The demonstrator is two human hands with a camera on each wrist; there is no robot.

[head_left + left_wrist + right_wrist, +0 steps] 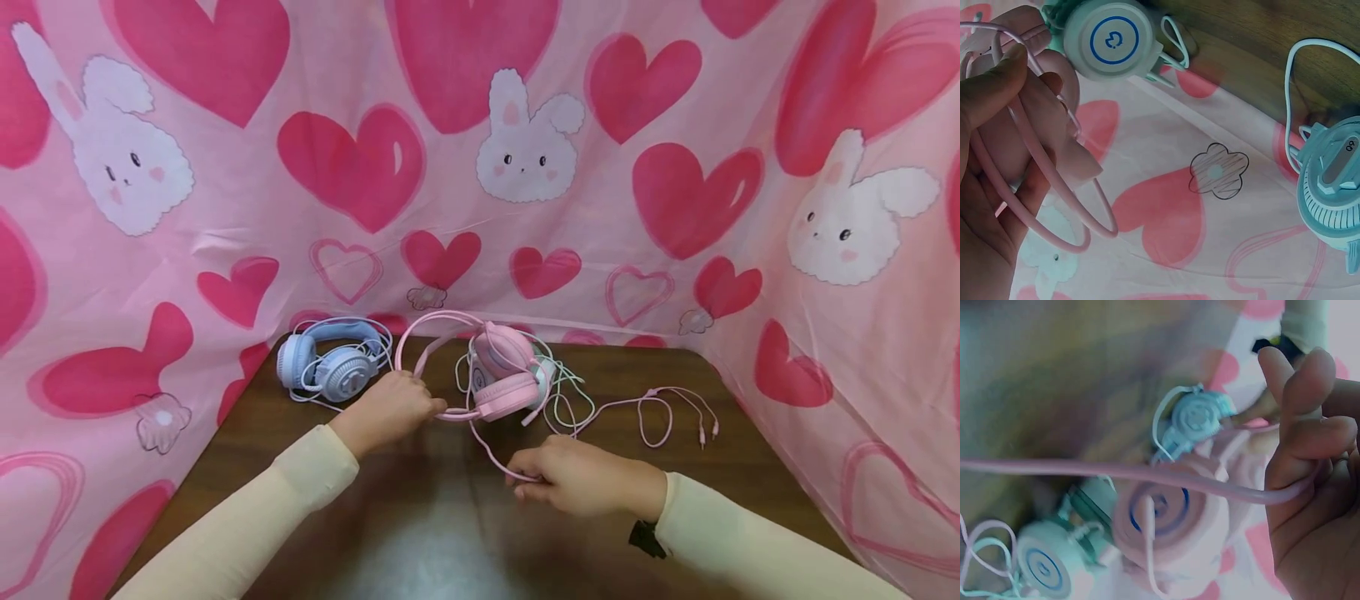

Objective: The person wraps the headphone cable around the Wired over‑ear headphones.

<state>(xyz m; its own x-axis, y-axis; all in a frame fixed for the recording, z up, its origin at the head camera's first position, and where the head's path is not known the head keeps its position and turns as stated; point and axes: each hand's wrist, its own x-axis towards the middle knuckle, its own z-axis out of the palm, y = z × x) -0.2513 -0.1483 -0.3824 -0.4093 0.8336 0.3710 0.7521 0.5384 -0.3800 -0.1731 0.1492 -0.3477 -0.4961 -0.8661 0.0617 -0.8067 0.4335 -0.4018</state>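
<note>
My left hand (393, 408) grips the headband of a pink headset (508, 396), lifted above the table with its earcups to the right. In the left wrist view, thumb and fingers close round the pink headband (1038, 156). My right hand (577, 475) holds the headset's thin pink cable (489, 454) just in front of the earcups. The cable (1222, 487) runs into the curled fingers in the right wrist view. Behind the pink headset, and partly hidden by it, lies a pale green headset (1113, 37) with a round blue mark on its earcup.
A light blue headset (345, 371) with its cable lies at the table's back left. Pale green cable loops (573, 392) spread right of the pink earcups. Pink cable plugs (708, 433) lie farther right on the dark wooden table (420, 517). Pink heart-patterned cloth (465, 200) encloses the back and sides.
</note>
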